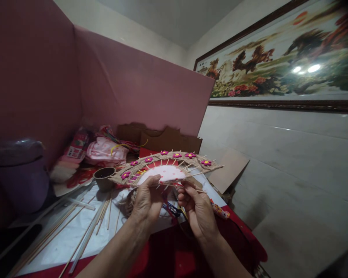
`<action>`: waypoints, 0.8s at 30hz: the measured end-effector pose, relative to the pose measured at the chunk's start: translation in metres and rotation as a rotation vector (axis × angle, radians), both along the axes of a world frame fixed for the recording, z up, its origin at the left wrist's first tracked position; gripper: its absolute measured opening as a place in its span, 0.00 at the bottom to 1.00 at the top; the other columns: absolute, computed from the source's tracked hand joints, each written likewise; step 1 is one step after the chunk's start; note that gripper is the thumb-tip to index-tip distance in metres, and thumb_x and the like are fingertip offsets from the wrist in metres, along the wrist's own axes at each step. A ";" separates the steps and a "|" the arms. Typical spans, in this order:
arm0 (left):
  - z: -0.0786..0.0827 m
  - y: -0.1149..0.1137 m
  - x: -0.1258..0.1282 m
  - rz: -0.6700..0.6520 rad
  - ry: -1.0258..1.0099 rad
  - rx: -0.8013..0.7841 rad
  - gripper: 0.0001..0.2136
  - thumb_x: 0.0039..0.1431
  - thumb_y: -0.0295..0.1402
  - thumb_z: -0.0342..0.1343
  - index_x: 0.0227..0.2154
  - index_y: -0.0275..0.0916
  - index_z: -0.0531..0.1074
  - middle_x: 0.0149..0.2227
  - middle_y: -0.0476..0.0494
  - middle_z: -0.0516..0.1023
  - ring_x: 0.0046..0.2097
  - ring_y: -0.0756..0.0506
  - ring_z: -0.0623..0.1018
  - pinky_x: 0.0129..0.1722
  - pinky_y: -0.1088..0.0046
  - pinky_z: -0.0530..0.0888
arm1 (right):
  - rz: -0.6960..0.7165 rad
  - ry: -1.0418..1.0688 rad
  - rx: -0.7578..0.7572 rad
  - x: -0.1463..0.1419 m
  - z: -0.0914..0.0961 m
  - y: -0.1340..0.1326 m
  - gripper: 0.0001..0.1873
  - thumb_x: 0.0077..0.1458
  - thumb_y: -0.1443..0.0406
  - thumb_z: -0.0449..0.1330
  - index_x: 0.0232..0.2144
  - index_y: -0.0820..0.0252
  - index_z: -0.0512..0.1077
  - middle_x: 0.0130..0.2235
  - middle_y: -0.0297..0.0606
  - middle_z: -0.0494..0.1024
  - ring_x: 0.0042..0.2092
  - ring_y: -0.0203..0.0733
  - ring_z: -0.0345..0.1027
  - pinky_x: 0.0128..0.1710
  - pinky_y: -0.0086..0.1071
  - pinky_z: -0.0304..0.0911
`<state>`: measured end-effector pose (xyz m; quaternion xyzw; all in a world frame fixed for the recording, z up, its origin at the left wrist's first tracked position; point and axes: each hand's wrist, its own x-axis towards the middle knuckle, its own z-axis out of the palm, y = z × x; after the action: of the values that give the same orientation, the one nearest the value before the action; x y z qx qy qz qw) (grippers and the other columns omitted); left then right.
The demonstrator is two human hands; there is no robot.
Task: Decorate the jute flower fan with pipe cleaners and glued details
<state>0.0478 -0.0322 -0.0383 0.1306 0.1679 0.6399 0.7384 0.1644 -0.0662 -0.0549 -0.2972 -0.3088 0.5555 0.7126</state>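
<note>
A half-round fan-shaped craft piece [170, 161] is held up in front of me. It has thin sticks, a twine-wrapped outer band with pink flowers, and a white half-disc [166, 173] with red dots at its centre. My left hand [148, 197] grips its lower edge, thumb over the white half-disc. At the lower right of the piece, my right hand [195, 204] is closed, fingertips pinched near a stick end. Whether they hold the stick or something finer there is hard to make out. Behind and under the hands lie a twine ball [130, 202] and dark-blue-handled scissors [174, 209].
Thin wooden sticks [104, 212] and clear glue sticks [87, 235] lie on white sheeting [60, 241] at left. A dark cup [104, 179] stands behind them, near a purple bin [21, 177]. Pink cloth [107, 150], cardboard [168, 137] and a pink partition [142, 85] are at the back.
</note>
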 end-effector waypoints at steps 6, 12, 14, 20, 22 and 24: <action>0.002 0.000 0.002 -0.046 0.062 0.015 0.06 0.47 0.17 0.54 0.23 0.33 0.70 0.26 0.44 0.77 0.28 0.49 0.76 0.27 0.75 0.74 | -0.046 -0.038 -0.004 0.006 0.001 0.000 0.12 0.40 0.65 0.68 0.29 0.66 0.73 0.24 0.35 0.77 0.21 0.31 0.68 0.18 0.20 0.64; -0.001 0.006 0.000 -0.039 0.063 0.007 0.09 0.46 0.14 0.52 0.23 0.33 0.70 0.24 0.45 0.75 0.28 0.49 0.76 0.29 0.74 0.75 | -0.017 -0.076 -0.001 0.010 0.001 0.004 0.13 0.41 0.65 0.68 0.29 0.67 0.72 0.24 0.36 0.77 0.21 0.31 0.68 0.19 0.21 0.66; -0.003 0.008 0.000 -0.041 0.052 0.014 0.09 0.46 0.13 0.52 0.23 0.33 0.70 0.24 0.45 0.75 0.29 0.48 0.76 0.31 0.73 0.75 | -0.012 -0.078 0.002 0.010 0.000 0.006 0.13 0.41 0.65 0.68 0.29 0.67 0.71 0.24 0.36 0.77 0.21 0.31 0.68 0.19 0.22 0.66; -0.007 0.012 0.001 -0.038 0.007 -0.005 0.11 0.43 0.11 0.51 0.23 0.33 0.70 0.22 0.46 0.75 0.25 0.51 0.75 0.29 0.77 0.74 | -0.036 -0.074 -0.015 0.010 -0.003 0.009 0.14 0.40 0.65 0.68 0.30 0.67 0.71 0.23 0.36 0.77 0.21 0.32 0.69 0.19 0.23 0.67; -0.007 0.011 0.002 -0.046 0.001 -0.009 0.12 0.43 0.10 0.51 0.23 0.33 0.70 0.22 0.45 0.76 0.24 0.51 0.75 0.29 0.77 0.75 | -0.045 -0.075 -0.014 0.010 -0.004 0.009 0.14 0.40 0.65 0.68 0.30 0.67 0.71 0.24 0.36 0.77 0.21 0.32 0.69 0.19 0.23 0.67; -0.007 0.010 0.002 -0.055 -0.001 -0.018 0.12 0.43 0.10 0.50 0.24 0.33 0.71 0.22 0.45 0.77 0.25 0.50 0.76 0.30 0.76 0.75 | -0.055 -0.079 -0.010 0.009 -0.005 0.009 0.14 0.41 0.65 0.68 0.30 0.67 0.71 0.24 0.36 0.77 0.21 0.32 0.69 0.19 0.23 0.67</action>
<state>0.0496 -0.0220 -0.0448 0.1282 0.1696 0.6177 0.7571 0.1736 -0.0572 -0.0594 -0.3309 -0.3258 0.5249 0.7133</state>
